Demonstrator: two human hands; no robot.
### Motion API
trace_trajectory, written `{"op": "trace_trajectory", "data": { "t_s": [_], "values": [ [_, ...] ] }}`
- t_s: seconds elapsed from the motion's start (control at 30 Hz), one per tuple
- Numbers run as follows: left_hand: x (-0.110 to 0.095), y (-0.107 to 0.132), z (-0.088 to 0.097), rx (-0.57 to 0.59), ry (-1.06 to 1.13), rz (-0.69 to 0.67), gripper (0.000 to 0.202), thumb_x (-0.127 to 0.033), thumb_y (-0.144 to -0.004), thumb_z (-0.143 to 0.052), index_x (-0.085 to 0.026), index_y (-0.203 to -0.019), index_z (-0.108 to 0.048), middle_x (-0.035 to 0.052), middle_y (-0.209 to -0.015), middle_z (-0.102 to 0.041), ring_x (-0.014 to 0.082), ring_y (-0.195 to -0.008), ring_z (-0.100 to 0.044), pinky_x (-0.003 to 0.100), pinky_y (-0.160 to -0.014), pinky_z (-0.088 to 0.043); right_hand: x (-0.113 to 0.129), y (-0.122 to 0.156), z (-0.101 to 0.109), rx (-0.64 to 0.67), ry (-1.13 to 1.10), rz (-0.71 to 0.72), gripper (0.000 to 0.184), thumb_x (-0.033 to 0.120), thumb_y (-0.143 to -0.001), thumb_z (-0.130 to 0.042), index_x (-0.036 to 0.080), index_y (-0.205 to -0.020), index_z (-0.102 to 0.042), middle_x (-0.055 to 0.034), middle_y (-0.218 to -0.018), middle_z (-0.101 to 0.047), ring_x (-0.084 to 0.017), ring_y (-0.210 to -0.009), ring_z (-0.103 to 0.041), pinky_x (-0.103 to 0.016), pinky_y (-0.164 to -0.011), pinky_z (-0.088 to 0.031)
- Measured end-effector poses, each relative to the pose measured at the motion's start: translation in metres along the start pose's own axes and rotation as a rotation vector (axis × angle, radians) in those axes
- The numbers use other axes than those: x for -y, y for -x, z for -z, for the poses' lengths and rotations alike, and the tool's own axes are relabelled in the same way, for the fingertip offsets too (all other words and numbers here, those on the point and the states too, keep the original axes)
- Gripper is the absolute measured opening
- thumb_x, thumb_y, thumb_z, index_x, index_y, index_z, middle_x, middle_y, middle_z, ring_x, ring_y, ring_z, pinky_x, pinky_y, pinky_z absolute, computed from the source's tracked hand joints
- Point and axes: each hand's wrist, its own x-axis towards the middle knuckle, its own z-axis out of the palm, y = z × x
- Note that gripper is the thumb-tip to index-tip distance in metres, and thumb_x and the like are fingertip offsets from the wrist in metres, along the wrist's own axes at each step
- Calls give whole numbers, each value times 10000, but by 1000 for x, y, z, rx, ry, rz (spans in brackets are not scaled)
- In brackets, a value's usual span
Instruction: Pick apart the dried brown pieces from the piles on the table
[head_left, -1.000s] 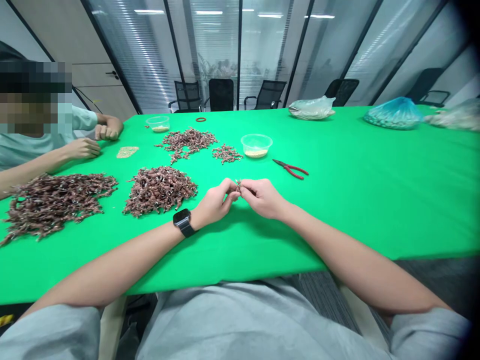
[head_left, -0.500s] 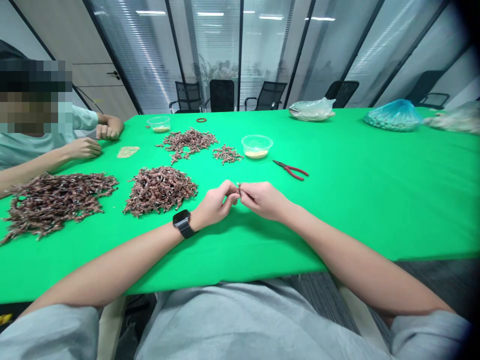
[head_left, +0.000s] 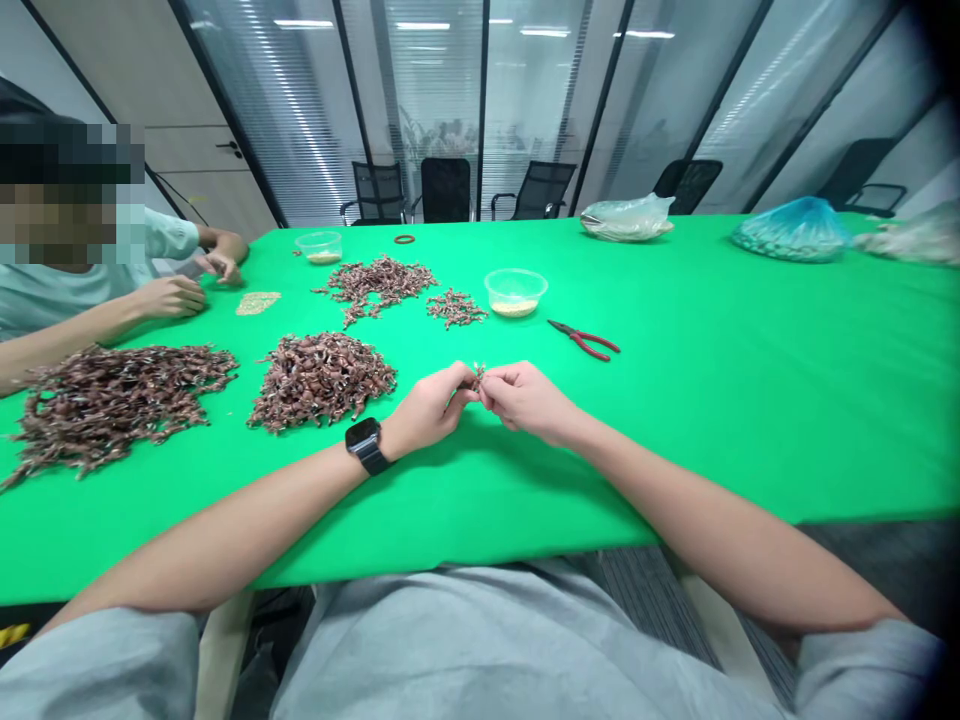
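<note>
Over the near middle of the table, my left hand (head_left: 435, 405) and my right hand (head_left: 523, 398) meet fingertip to fingertip. Both are closed in a pinch on one small brown twisted piece (head_left: 478, 376), whose pale ends stick up between them. Most of it is hidden by the fingers, and its exact kind is too small to make out. Similar brown pieces lie in a heap (head_left: 322, 382) left of my left hand. Beyond my hands are a clear plastic bowl (head_left: 516, 292) with pale small bits in it and red-handled pliers (head_left: 585, 340).
A larger brown heap (head_left: 127, 405) lies far left, with two smaller piles (head_left: 382, 283) (head_left: 456, 309) farther back. A co-worker's hand (head_left: 174, 297) rests near a pale patch of bits (head_left: 258, 303). Filled plastic bags (head_left: 627, 220) (head_left: 791, 235) stand along the back right on the green cloth (head_left: 750, 380).
My right hand's fingers have shifted and turned slightly at the brown piece, showing more of its pale ends. The co-worker's far hand has opened a little.
</note>
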Motion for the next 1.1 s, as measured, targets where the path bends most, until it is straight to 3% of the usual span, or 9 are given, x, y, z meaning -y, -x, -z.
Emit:
{"op": "trace_trajectory", "data": {
  "t_s": [0.17,0.27,0.37,0.5,0.6,0.87,1.1],
  "values": [
    [-1,-1,3,35,-59,-116,135,-179,-1003,-406,-183,-988,-541,61,-876,-641,164,-806,-615,265,-717,-469,7,-1,14,322,-496,-341,192,242,-836,-474,206,-653,-428,106,-450,-249,-64,-401,-103,-152,-325,-138],
    [-1,0,1,10,-47,-95,120,-203,-1007,-416,-185,-988,-533,60,-873,-643,161,-787,-614,266,-706,-470,10,-3,20,445,-556,-405,202,244,-844,-452,218,-655,-389,111,-457,-220,-73,-413,-55,-160,-313,-109],
    [0,0,-4,-25,13,14,132,-300,-1020,-451,-188,-992,-515,44,-867,-644,148,-752,-609,257,-679,-464,9,-2,17,302,-361,-287,226,270,-864,-434,217,-646,-412,96,-459,-248,-80,-409,-120,-186,-349,-142],
    [2,-1,-8,-39,97,126,224,-394,-1030,-440,-187,-986,-511,32,-837,-648,142,-725,-609,253,-670,-460,2,-3,12,-2,228,185,273,270,-897,-481,186,-637,-476,44,-555,-409,-92,-524,-335,-217,-500,-245],
    [1,-1,-8,-45,126,147,266,-427,-1031,-432,-183,-964,-515,26,-802,-645,137,-701,-601,248,-662,-449,-5,-4,14,-53,517,432,275,270,-945,-476,176,-689,-513,36,-616,-465,-98,-587,-390,-238,-574,-252],
    [-4,0,-5,-12,152,152,325,-482,-1025,-432,-186,-924,-520,20,-749,-640,133,-652,-580,243,-635,-435,-11,-5,21,23,613,483,322,304,-980,-459,170,-709,-570,50,-595,-437,-89,-561,-369,-236,-573,-247],
    [-3,1,-3,11,112,88,285,-445,-1031,-421,-192,-934,-505,28,-781,-650,139,-671,-602,246,-636,-446,-6,-3,10,-32,398,372,337,289,-897,-484,165,-585,-507,48,-548,-376,-80,-539,-327,-230,-530,-233]
  ]
}}
